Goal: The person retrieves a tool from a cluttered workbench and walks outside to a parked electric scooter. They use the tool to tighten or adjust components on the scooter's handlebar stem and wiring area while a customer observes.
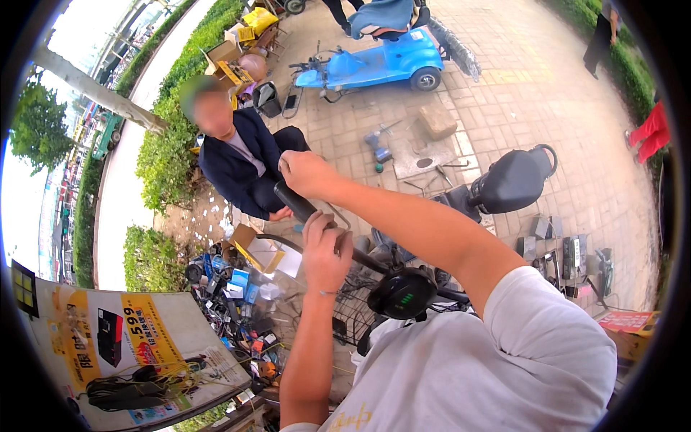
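A black handlebar grip (294,201) slants up from a scooter's handlebar toward the left. My left hand (327,252) is curled round the inner part of that grip, close to the lever. Just beyond the grip's outer end, my right hand (308,174) is closed, its fingers bent downward; what it holds, if anything, is hidden. My right arm crosses above the bar. A round black display (402,294) with green lit bars sits at the middle of the handlebar, and a wire basket (353,317) shows below it.
A person (241,158) in a dark jacket squats by the grip's end. Loose parts and boxes (237,288) heap at left beside a printed board (144,345). Beyond are a black seat (512,180), a blue drill (378,147), a stone block (437,122) and a blue scooter (374,65).
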Motion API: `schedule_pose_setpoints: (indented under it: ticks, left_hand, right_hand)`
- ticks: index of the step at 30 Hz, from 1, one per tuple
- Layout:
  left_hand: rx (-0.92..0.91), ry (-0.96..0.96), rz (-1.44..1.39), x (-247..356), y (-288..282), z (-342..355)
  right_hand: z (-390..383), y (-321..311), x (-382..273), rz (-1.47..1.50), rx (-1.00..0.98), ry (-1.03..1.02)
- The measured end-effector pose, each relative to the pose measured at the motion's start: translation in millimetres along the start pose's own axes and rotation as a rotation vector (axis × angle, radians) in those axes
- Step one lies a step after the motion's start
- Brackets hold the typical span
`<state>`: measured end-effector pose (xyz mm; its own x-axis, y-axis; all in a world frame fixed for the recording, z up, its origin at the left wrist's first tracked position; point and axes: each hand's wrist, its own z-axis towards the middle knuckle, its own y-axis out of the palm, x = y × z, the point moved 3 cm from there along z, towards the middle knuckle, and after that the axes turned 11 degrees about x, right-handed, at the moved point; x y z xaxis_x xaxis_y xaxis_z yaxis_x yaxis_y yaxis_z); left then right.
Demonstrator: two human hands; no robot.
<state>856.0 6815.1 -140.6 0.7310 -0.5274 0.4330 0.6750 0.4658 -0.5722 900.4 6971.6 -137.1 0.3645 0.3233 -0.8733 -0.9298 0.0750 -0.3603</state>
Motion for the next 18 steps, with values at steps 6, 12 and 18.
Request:
schedule_pose_setpoints:
  ticks: [6, 12, 18]
  left_hand:
    - [0.023, 0.011, -0.01, 3.2, 1.0, 0.2]
    - [0.038, 0.016, -0.016, 0.6, -0.3, -0.4]
    - [0.049, 0.001, -0.048, 0.4, 0.9, -1.0]
  right_hand:
    - [-0.8, 7.8, 17.5, -0.014, 0.089, -0.007]
    - [0.2, 17.2, 36.0, -0.131, 0.01, 0.06]
    - [-2.7, 21.8, 57.6, -0.158, -0.042, 0.194]
